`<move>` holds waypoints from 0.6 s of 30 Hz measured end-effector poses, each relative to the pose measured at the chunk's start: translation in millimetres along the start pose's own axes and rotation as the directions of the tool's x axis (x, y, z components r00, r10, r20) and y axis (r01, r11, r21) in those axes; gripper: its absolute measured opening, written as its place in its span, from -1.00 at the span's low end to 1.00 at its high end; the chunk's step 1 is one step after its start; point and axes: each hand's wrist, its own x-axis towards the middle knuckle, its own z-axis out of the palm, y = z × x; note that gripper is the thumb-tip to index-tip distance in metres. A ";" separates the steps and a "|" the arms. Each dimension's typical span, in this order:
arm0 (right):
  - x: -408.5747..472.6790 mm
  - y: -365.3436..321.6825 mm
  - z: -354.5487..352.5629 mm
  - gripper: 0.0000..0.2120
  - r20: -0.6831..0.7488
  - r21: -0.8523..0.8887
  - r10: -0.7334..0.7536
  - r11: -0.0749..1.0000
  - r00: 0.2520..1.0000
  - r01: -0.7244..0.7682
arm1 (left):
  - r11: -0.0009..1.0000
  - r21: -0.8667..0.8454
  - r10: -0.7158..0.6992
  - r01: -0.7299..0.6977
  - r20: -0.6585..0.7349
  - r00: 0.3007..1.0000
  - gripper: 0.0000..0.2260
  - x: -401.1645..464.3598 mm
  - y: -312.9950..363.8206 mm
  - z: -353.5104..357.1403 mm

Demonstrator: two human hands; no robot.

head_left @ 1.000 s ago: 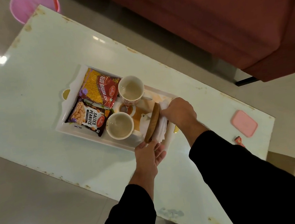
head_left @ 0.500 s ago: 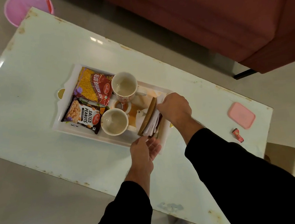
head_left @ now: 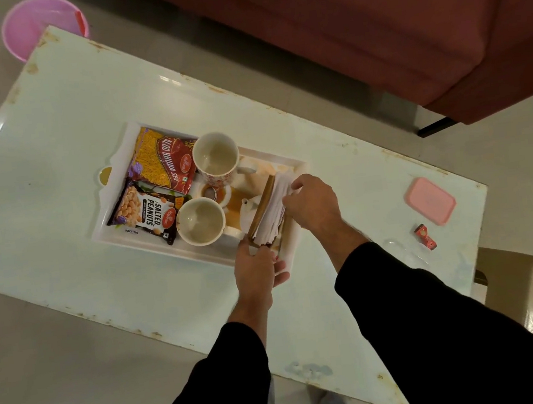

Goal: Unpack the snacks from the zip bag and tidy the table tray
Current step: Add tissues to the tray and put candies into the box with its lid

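Right hand (head_left: 313,204) is up at the napkins (head_left: 271,211), fingers curled down and pinching the top edge of the white stack, which stands on edge in a wooden holder (head_left: 260,207). Left hand (head_left: 256,267) sits at the near end of that holder, fingers curled around its near end, thumb on the left wooden side. The holder stands at the right end of the white tray (head_left: 116,182), right beside a small white pot. Just left of it, near side, a pale cup (head_left: 201,221) stands upright; a second cup (head_left: 216,157) with a red pattern stands on the far side, and between the two there is a small round dish with something brown in it. Filling the left end of the tray, two snack packets lie flat: the salted peanuts packet (head_left: 146,210) on the near side and the red and yellow packet (head_left: 162,160) on the far side, touching along their edges. The tray rests mid-table on the pale table (head_left: 50,126) with its chipped edges. Well to the right on the table lies a pink case (head_left: 429,196), and just near of it a small red wrapper (head_left: 425,237). Off the far left corner a pink bucket (head_left: 36,27) stands on the floor, and a dark red sofa (head_left: 371,23) runs along the far side.
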 end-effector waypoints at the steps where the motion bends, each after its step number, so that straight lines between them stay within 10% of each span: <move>1: 0.0 1.2 1.0 -0.70 -0.003 0.010 -0.006 1.000 1.000 0.006 | 1.000 0.012 -0.010 0.010 0.013 1.000 -0.53 -0.4 0.2 0.6; 18: -6.6 9.7 -4.1 -0.62 -0.055 0.158 -0.021 0.987 0.998 0.030 | 0.977 0.152 0.156 -0.150 -0.028 0.987 -0.55 -9.8 -9.5 2.5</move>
